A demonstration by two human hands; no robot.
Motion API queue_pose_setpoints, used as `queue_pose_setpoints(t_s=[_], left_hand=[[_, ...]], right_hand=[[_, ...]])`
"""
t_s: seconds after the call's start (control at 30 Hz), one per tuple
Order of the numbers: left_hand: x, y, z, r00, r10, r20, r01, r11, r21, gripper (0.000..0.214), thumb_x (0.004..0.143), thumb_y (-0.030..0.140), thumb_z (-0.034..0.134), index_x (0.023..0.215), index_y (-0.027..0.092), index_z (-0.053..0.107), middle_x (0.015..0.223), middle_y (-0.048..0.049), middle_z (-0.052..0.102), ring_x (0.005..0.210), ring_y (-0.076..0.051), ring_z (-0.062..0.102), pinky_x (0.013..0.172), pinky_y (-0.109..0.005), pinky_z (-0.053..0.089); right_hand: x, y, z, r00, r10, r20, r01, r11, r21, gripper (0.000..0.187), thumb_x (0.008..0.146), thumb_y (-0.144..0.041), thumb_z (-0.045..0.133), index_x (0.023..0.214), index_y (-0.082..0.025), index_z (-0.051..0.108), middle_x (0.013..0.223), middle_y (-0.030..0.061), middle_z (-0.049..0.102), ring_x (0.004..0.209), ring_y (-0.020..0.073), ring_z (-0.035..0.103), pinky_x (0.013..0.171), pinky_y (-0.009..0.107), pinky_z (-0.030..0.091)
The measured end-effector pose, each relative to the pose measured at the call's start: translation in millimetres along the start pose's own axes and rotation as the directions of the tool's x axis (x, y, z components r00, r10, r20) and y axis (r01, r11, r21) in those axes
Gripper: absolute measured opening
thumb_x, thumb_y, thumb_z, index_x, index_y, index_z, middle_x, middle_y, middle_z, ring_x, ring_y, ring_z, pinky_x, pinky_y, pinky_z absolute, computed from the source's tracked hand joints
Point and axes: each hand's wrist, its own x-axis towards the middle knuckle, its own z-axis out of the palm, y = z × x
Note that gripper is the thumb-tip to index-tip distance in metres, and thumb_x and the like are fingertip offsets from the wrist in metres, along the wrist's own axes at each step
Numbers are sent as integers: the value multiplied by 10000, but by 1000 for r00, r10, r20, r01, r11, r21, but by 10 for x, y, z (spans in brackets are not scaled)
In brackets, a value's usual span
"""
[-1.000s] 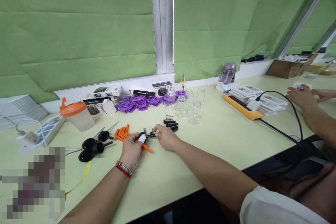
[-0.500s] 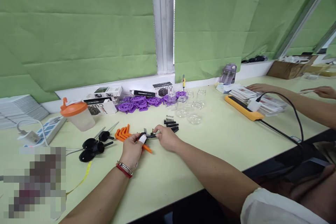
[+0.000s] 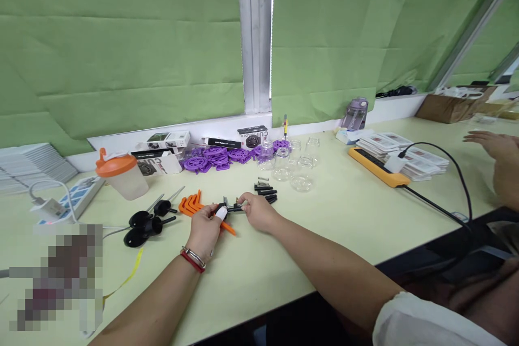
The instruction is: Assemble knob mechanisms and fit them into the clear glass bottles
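Low over the table, my left hand (image 3: 204,228) is closed around a black device with an orange lever (image 3: 230,228) sticking out below the fingers. My right hand (image 3: 259,212) pinches the other end of the device, a dark rod-like part (image 3: 235,208); what lies between its fingertips is mostly hidden. Just behind the right hand are several black tapered pieces (image 3: 265,192) and small metal springs (image 3: 263,179). Left of my left hand lie several loose orange levers (image 3: 190,203). Farther left are black rounded cups with stems (image 3: 141,227).
Clear glass vessels (image 3: 300,175) and purple plastic parts (image 3: 217,158) stand behind, near the boxes (image 3: 160,162). An orange-lidded bottle (image 3: 125,178) is at left. At right are an orange power strip (image 3: 379,167), stacked cards (image 3: 419,162) and a co-worker's hand (image 3: 492,146).
Both my hands keep nearly the same hold and place. The co-worker's near hand has drawn back right, off the card stacks. The view has shifted slightly.
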Motion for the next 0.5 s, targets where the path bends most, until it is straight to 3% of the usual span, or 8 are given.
queue_pose_setpoints(t_s=[0.5], left_hand=[[6,-10,-15,1000,-3,31,3,1000,5,267,727,283,619,947,133,598,622,-14,582,451,-102,489,396,-217,360]], right_hand=[[-8,-13,-12,1000,1,6,-1,1000,-5,188,834,-133,469,961,-213,582,639,-31,443,555,102,371,524,203,254]])
